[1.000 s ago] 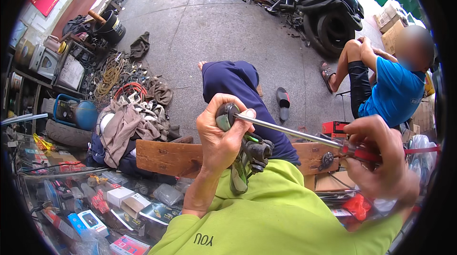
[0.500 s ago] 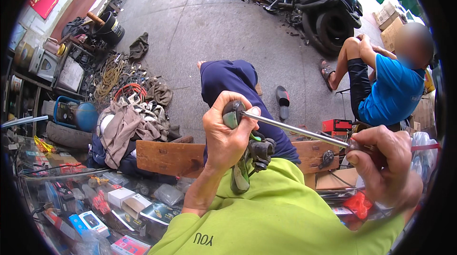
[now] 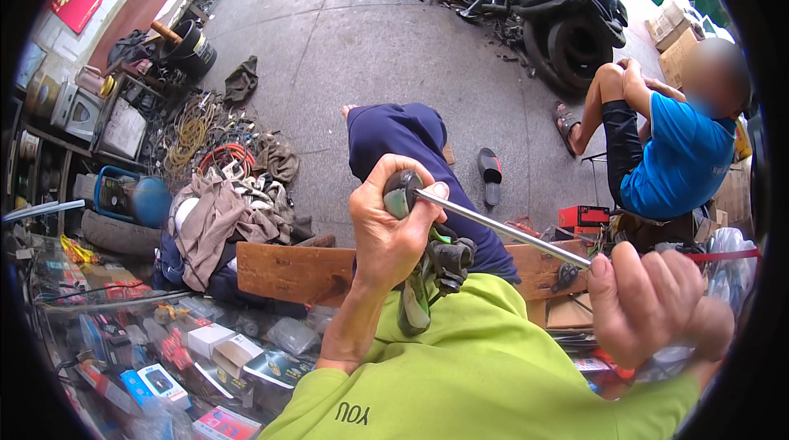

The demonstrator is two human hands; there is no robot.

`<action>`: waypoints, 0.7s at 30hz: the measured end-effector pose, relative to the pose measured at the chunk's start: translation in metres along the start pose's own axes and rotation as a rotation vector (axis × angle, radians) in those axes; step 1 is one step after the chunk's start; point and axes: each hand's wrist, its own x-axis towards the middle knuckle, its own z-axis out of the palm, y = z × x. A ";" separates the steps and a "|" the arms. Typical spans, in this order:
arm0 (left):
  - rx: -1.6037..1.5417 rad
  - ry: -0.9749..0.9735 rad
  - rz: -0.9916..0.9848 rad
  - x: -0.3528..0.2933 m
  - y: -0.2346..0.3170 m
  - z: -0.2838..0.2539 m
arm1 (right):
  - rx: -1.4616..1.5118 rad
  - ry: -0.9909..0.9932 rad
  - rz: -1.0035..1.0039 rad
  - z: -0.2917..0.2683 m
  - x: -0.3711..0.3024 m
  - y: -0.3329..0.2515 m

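Observation:
My left hand point(image 3: 386, 234) is closed around a curved black-and-green part point(image 3: 415, 313); its rounded black end shows above my fingers. A dark clamp-like piece point(image 3: 452, 263) hangs beside it, below my hand. My right hand point(image 3: 649, 296) is wrapped in a fist around the handle of a screwdriver point(image 3: 514, 232), which the fingers hide. The long metal shaft slants up leftward to the black end, passing by my left thumb. Its tip meets that end, but I cannot tell how deep it sits.
Behind my hands stands a wooden bench point(image 3: 288, 271). A glass counter with small boxes point(image 3: 209, 340) is at lower left, with cloths point(image 3: 218, 226) and cables beyond. A person in a blue shirt point(image 3: 686, 156) sits at right, near a slipper point(image 3: 491, 177) and tyres point(image 3: 579, 46).
My right hand has turned and changed its hold, from fingers round the handle to a fist over it, slightly further left. My left hand and the part stay nearly still.

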 end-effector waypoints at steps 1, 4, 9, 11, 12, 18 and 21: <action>0.011 -0.003 0.008 0.000 -0.001 -0.001 | 0.115 -0.002 0.082 -0.001 0.004 0.000; 0.046 0.001 0.032 -0.002 -0.001 0.001 | 0.437 0.049 0.278 0.000 0.004 0.001; 0.035 -0.036 -0.009 0.001 -0.003 -0.001 | 0.504 -0.017 0.330 -0.009 0.019 0.006; -0.027 -0.084 0.016 0.003 -0.010 -0.004 | 0.482 -0.027 0.357 -0.012 0.020 0.005; -0.080 -0.102 0.056 0.004 -0.018 -0.006 | 0.472 -0.024 0.359 -0.011 0.019 0.005; -0.184 -0.395 -0.145 -0.030 -0.076 -0.042 | 0.264 0.007 0.220 0.002 0.021 0.008; -0.248 -0.295 -0.283 -0.044 -0.076 -0.053 | 0.133 0.020 0.143 0.006 0.015 0.009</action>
